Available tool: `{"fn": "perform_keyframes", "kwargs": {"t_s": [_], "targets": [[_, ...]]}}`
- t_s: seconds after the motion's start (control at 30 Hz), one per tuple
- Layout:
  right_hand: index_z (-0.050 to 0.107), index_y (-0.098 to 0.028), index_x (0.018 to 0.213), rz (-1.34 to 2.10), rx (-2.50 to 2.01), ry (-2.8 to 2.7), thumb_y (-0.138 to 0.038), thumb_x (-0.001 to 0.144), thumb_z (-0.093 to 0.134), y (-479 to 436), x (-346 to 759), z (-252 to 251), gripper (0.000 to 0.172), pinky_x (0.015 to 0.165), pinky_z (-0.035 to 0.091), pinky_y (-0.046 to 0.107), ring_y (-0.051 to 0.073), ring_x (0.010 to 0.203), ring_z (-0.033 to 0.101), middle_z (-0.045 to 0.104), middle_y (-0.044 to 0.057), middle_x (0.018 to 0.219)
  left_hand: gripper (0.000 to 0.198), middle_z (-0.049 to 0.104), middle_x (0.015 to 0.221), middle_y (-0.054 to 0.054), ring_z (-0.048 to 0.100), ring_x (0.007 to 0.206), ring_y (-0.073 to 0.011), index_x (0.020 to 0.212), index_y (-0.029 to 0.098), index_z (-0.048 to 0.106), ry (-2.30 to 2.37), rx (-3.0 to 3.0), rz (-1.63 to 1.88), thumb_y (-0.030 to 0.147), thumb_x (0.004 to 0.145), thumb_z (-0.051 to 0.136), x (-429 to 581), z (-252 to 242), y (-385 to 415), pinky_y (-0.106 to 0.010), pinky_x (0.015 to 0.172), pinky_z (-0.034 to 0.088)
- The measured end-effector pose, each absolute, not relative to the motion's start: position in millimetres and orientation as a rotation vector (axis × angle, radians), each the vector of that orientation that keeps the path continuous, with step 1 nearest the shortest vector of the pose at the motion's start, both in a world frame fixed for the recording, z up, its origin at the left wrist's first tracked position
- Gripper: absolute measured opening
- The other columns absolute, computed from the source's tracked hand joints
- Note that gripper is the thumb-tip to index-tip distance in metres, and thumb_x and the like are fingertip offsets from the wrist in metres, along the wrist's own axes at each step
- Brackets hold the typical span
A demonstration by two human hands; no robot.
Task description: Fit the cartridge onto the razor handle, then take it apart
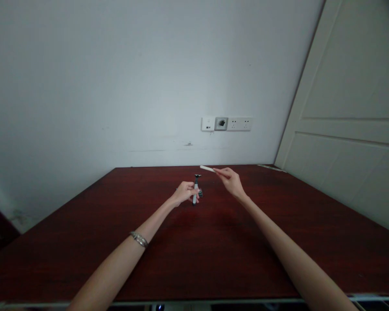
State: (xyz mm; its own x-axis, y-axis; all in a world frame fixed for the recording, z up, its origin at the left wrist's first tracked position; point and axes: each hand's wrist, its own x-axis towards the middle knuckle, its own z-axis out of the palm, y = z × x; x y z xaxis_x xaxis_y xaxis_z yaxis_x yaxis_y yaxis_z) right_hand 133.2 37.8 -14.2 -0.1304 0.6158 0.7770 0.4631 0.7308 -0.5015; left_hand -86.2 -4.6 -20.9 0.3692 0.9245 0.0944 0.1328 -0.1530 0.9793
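1. Your two bare forearms come in at the bottom edge, closest to the lens, and reach out over the dark red table [84, 242]. There is a silver bracelet [139, 239] on your left wrist.
2. Your left hand [184, 192] has its fingers curled tight around the razor [196, 185], gripping mid-handle.
3. You hold the razor roughly upright, dark head on top, pale handle end poking out below the fist. It sits over the far middle of the table; can't tell if the lower end touches the wood.
4. A small dark piece [200, 193] sits just right of the handle. It's too small to identify, and whether you hold it is unclear.
5. Your right hand [231, 181] has thumb and fingertips pinched closed on one end of a thin white stick [208, 169].
6. The stick lies about level and points to your left. Its free end is above and just right of the razor head, not touching it.
7. Your hands are near each other but apart.
8. Behind them: pale wall [116, 86], a row of sockets [227, 123], a white door [350, 129] at right.
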Motion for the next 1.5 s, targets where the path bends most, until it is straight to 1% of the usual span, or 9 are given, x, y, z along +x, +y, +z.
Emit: {"fn": "perform_keyframes", "kwargs": {"t_s": [0.1,0.2,0.37,0.57,0.83,1.07,1.13,1.3,1.5], "targets": [[0.063,-0.02,0.11,0.164,-0.85,-1.695,-0.035,0.083,0.047,38,135,-10,0.034,0.062,0.042,0.025,0.014,0.066,0.051,0.059,0.005,0.079,0.022,0.064,0.068,-0.008,0.063,0.055,-0.0155,0.082,0.009,0.056,0.944,1.572,0.909,0.028,0.074,0.06,-89,-23,-2,-0.024,0.049,0.049],[0.06,-0.019,0.115,0.241,-0.816,-1.734,-0.037,0.083,0.046,28,127,0,0.038,0.061,0.042,0.025,0.013,0.064,0.049,0.059,0.004,0.078,0.027,0.065,0.076,-0.012,0.065,0.061,-0.0175,0.099,0.008,0.053,0.908,1.538,0.911,0.025,0.077,0.058,-90,-25,-1,-0.026,0.054,0.05],[0.056,-0.016,0.119,0.467,-0.818,-1.752,-0.035,0.082,0.047,2,109,2,0.042,0.067,0.045,0.028,0.016,0.073,0.056,0.065,0.007,0.09,0.037,0.065,0.087,-0.015,0.066,0.07,-0.0192,0.114,0.01,0.043,0.804,1.439,0.927,0.02,0.081,0.054,-86,-25,0,-0.033,0.064,0.051],[0.061,-0.017,0.113,0.408,-0.949,-1.757,-0.032,0.082,0.045,-14,105,-18,0.038,0.075,0.046,0.031,0.019,0.083,0.06,0.066,0.009,0.098,0.033,0.063,0.094,-0.017,0.065,0.076,-0.0195,0.111,0.01,0.044,0.772,1.414,0.918,0.02,0.081,0.054,-84,-26,2,-0.035,0.068,0.05],[0.059,-0.016,0.116,0.498,-0.952,-1.793,-0.034,0.083,0.045,-26,98,-16,0.04,0.06,0.047,0.026,0.015,0.061,0.059,0.069,0.004,0.08,0.035,0.063,0.091,-0.015,0.065,0.072,-0.0196,0.102,0.01,0.049,0.792,1.5,0.899,0.028,0.076,0.062,-83,-23,-1,-0.033,0.064,0.05],[0.06,-0.019,0.114,0.48,-0.897,-1.764,-0.033,0.082,0.046,-23,99,-18,0.038,0.079,0.047,0.031,0.021,0.09,0.061,0.065,0.008,0.107,0.026,0.064,0.085,-0.013,0.065,0.069,-0.019,0.094,0.011,0.049,0.806,1.519,0.93,0.027,0.077,0.06,-83,-23,-1,-0.031,0.061,0.05],[0.06,-0.017,0.115,0.498,-0.89,-1.758,-0.034,0.083,0.045,-23,100,-17,0.039,0.076,0.047,0.031,0.02,0.085,0.062,0.067,0.007,0.101,0.024,0.064,0.082,-0.012,0.065,0.067,-0.0185,0.092,0.011,0.049,0.826,1.519,0.974,0.027,0.077,0.059,-83,-23,0,-0.03,0.06,0.051],[0.058,-0.013,0.116,0.532,-1.011,-1.696,-0.036,0.082,0.046,-24,99,-16,0.043,0.056,0.046,0.026,0.014,0.056,0.056,0.067,0.003,0.068,0.024,0.065,0.078,-0.011,0.065,0.064,-0.018,0.088,0.011,0.049,0.846,1.519,1.006,0.029,0.077,0.059,-84,-23,0,-0.029,0.057,0.051],[0.061,-0.018,0.114,0.617,-0.843,-1.72,-0.036,0.081,0.048,-30,95,-16,0.039,0.071,0.048,0.029,0.018,0.076,0.061,0.068,0.006,0.095,0.025,0.065,0.074,-0.009,0.064,0.059,-0.0175,0.085,0.012,0.05,0.929,1.533,1.065,0.031,0.074,0.062,-85,-23,2,-0.028,0.052,0.051]]}}
